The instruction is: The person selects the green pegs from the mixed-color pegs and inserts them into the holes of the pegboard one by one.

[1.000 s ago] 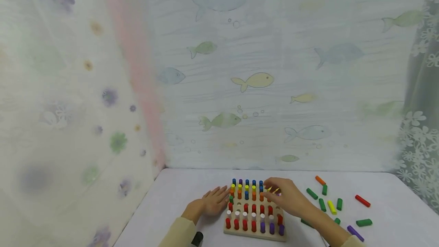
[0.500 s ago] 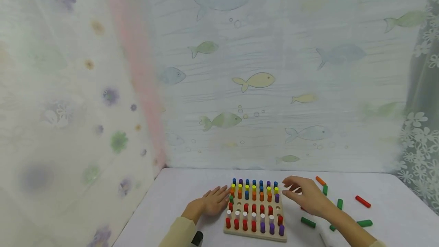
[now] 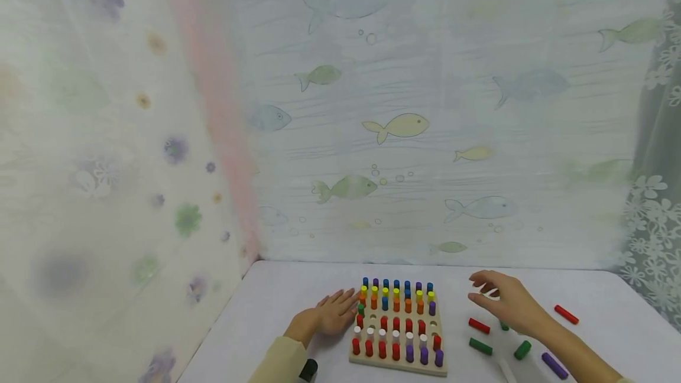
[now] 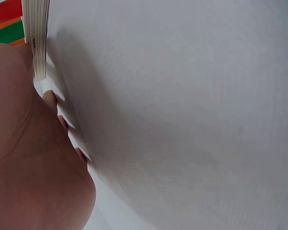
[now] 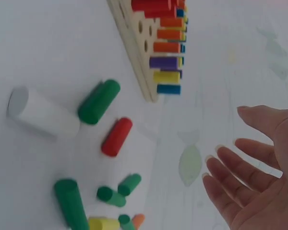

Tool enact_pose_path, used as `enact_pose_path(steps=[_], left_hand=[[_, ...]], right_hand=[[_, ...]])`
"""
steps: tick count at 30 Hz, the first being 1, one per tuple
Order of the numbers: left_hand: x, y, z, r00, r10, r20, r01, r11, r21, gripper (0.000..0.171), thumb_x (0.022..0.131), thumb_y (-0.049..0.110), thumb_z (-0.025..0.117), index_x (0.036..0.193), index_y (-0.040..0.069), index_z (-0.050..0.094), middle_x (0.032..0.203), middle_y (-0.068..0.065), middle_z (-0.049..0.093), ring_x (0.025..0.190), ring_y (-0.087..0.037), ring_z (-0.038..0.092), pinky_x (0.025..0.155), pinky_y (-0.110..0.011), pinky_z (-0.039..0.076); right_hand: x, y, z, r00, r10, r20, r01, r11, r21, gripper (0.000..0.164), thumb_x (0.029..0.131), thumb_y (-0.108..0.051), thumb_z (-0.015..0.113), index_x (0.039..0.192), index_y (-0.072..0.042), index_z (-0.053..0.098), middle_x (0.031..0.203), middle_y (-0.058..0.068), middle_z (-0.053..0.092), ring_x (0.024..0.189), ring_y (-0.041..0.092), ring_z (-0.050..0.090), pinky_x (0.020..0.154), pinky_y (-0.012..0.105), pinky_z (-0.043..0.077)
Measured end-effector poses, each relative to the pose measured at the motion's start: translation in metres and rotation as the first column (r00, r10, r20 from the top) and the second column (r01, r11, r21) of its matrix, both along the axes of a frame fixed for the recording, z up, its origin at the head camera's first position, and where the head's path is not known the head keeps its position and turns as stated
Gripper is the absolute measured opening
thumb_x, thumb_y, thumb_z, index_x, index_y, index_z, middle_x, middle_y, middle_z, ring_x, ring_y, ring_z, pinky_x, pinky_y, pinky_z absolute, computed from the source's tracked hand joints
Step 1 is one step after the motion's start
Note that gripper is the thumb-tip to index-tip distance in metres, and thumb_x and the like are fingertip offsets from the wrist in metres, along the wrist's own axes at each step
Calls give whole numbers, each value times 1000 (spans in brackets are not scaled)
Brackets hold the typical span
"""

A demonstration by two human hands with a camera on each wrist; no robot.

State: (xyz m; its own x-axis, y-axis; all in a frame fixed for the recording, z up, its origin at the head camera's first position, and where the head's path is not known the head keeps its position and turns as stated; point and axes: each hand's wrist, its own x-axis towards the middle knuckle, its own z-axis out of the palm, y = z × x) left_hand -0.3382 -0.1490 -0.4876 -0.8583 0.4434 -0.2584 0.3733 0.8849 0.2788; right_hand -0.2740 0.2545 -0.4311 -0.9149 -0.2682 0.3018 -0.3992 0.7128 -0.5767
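Observation:
A wooden pegboard [image 3: 399, 366] stands on the table, filled with rows of upright pegs in blue, yellow, orange, red, white and purple. Several of its holes show bare. My left hand [image 3: 335, 313] rests flat at the board's left edge, fingers stretched out; in the left wrist view the palm side of this hand [image 4: 33, 153] is close against the board's layered side. Over the table to the right of the board, my right hand [image 3: 508, 302] hovers with nothing in it. Its thumb and fingers are spread apart in the right wrist view. Beneath lies a loose red peg [image 3: 479, 325].
Loose pegs lie right of the board: a green peg [image 3: 481, 346], another green peg [image 3: 523, 350], a purple peg [image 3: 555, 366] and a far red peg [image 3: 566, 314]. A white cylinder [image 5: 45, 113] lies nearer me. Some black object [image 3: 308, 369] sits by my left sleeve.
My right hand has left the board's back right corner, where a yellow peg now stands uncovered, and moved right over the loose pegs. The left hand has stayed in place.

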Motion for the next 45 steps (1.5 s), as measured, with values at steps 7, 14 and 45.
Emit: enact_pose_path(steps=[7,14,45], left_hand=[[-6,-2,-10,1000,2,-4,-2,1000,25,58,110,50,29,164,29,27,170,0,24,157,-29,19,125,-55,16],[-6,-1,-8,1000,12,6,-12,1000,27,58,110,51,29,164,28,27,170,0,25,157,-28,19,125,-55,16],[-2,1,-1,1000,17,22,-17,1000,7,58,110,50,31,164,29,26,170,1,23,157,-28,18,125,-56,15]], right_hand=[[-2,25,-3,995,-40,-93,42,999,19,37,92,-19,77,119,5,66,109,9,71,92,25,67,77,37,59],[-13,51,-5,993,-119,14,118,992,40,48,96,-23,73,127,11,59,113,24,68,97,33,68,76,45,60],[-52,80,-46,880,-317,353,317,947,58,64,96,-32,68,125,21,48,116,41,55,102,48,58,86,58,53]])
